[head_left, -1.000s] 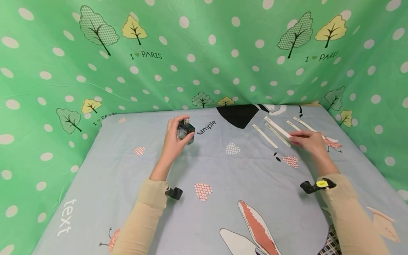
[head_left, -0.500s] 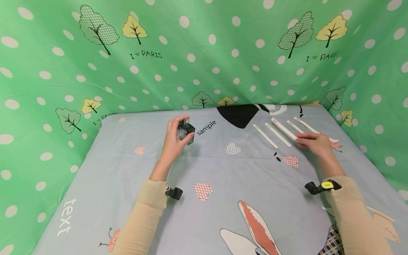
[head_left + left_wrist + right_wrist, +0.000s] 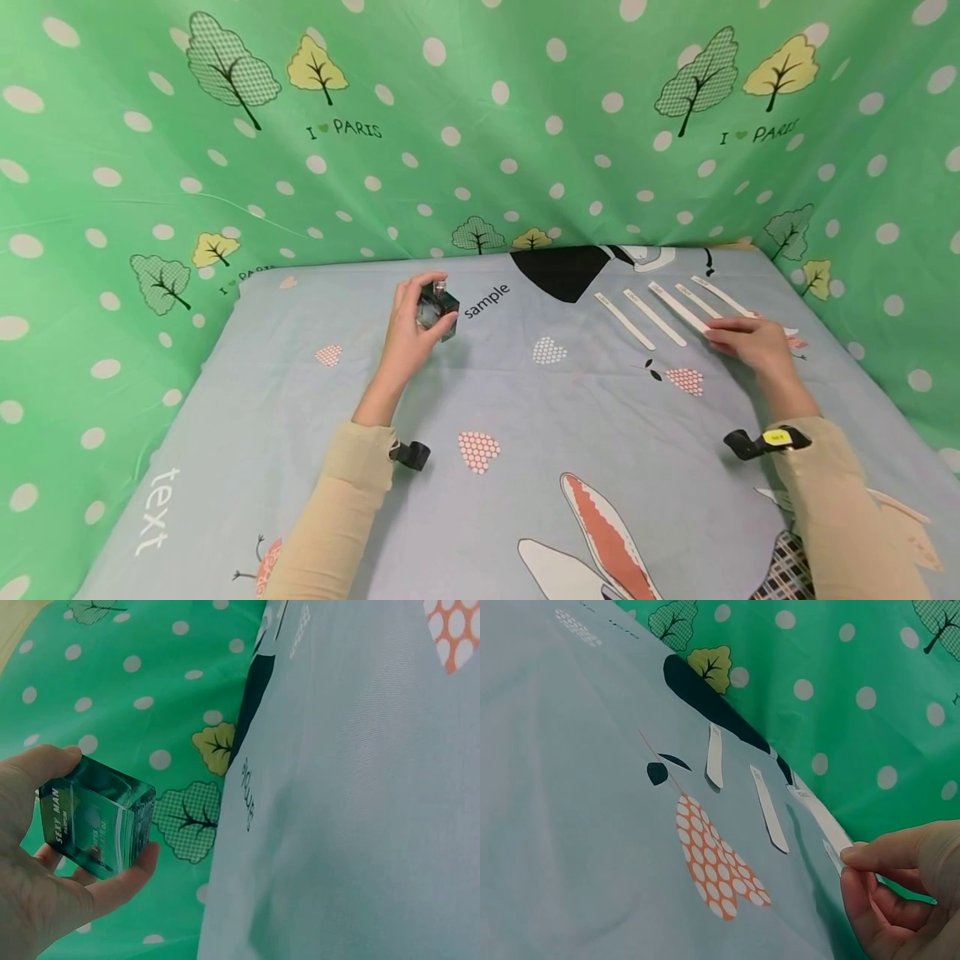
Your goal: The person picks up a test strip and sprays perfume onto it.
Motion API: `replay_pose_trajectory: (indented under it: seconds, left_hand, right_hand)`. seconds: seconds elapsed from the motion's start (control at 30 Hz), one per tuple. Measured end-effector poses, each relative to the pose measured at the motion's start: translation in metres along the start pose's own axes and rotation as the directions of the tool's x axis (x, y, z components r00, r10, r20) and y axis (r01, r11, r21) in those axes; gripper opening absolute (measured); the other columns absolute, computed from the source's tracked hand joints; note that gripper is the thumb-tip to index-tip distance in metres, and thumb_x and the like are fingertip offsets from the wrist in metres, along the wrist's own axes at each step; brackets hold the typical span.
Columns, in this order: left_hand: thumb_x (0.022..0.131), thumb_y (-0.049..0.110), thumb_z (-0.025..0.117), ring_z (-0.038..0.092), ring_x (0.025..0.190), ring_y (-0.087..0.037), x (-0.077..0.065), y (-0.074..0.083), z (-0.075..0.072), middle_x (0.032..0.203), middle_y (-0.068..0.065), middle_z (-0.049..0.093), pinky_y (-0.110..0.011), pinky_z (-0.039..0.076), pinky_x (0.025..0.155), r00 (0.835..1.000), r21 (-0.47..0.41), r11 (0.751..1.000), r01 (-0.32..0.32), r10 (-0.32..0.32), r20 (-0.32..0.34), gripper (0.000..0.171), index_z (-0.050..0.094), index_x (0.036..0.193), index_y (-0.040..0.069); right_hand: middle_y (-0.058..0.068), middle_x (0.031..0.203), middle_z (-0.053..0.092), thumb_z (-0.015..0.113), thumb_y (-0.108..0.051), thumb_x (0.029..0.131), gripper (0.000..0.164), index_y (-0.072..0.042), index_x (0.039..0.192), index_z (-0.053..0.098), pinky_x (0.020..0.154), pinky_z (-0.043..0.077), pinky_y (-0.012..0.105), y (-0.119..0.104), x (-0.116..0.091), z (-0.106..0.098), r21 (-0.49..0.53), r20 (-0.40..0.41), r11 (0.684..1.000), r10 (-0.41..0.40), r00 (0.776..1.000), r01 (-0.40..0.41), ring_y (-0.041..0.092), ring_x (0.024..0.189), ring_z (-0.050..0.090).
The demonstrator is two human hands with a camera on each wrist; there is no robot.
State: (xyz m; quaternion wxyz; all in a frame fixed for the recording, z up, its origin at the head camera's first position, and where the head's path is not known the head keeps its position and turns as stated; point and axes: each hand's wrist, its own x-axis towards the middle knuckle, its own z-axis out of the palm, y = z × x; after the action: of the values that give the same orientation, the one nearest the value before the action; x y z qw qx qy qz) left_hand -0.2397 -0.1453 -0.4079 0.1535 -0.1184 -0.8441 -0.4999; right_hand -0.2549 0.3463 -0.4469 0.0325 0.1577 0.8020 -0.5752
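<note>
Strip and right hand met at the strip's near end, thumb and fingertips pinching it there, so that most of its length stretched forward and leftward out of the grip, with two other strips lying to its left and two to its right. Well apart from these, the left hand gripped the bottle between thumb and curled fingers, over the cloth, with the green curtain beyond.

Green polka-dot cloth, printed with trees, hung at the far, left and right sides of the grey-blue surface.
</note>
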Motion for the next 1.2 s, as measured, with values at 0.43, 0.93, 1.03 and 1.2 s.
replay_pose_trajectory:
  seconds: [0.43,0.93,1.03,1.2]
  left_hand:
    - [0.09,0.011,0.073,0.047,0.125,-0.033,0.001,0.0,0.001,0.139,-0.017,0.041,-0.055,0.047,0.105,1.0,0.003,1.0,0.007,-0.007,0.003,0.056,0.049,0.14,0.02]
    - [0.09,0.01,0.074,0.047,0.122,-0.032,0.002,0.0,0.002,0.138,-0.016,0.043,-0.054,0.047,0.103,1.0,0.008,1.0,-0.003,0.003,-0.007,0.056,0.05,0.139,0.02]
    - [0.089,0.01,0.074,0.047,0.123,-0.032,0.002,0.0,0.002,0.138,-0.016,0.043,-0.054,0.047,0.104,1.0,0.008,1.0,-0.005,0.005,-0.008,0.056,0.05,0.139,0.02]
    - [0.089,0.009,0.074,0.047,0.123,-0.032,0.002,0.001,0.002,0.137,-0.017,0.043,-0.054,0.048,0.103,1.0,0.008,1.0,-0.005,0.006,-0.005,0.056,0.05,0.139,0.02]
  right_hand:
    - [-0.029,0.068,0.065,0.072,-0.015,0.091,0.034,-0.041,0.07,0.07,0.064,0.056,0.012,0.005,0.001,-0.009,-0.018,-0.004,0.999,0.033,0.999,-0.033,-0.009,0.064,0.066]
    - [-0.032,0.067,0.064,0.071,-0.017,0.092,0.03,-0.04,0.072,0.071,0.064,0.055,0.01,0.009,-0.002,-0.016,-0.033,-0.024,0.999,0.009,1.0,-0.01,-0.011,0.064,0.066]
    - [-0.03,0.067,0.064,0.07,-0.015,0.093,0.032,-0.04,0.071,0.07,0.064,0.055,0.01,0.009,-0.002,-0.017,-0.018,-0.027,1.0,0.016,0.999,-0.016,-0.011,0.065,0.065]
    - [-0.031,0.066,0.063,0.069,-0.016,0.093,0.034,-0.041,0.07,0.069,0.064,0.055,0.01,0.011,-0.002,-0.019,-0.035,-0.034,0.999,0.014,0.999,-0.016,-0.012,0.065,0.065]
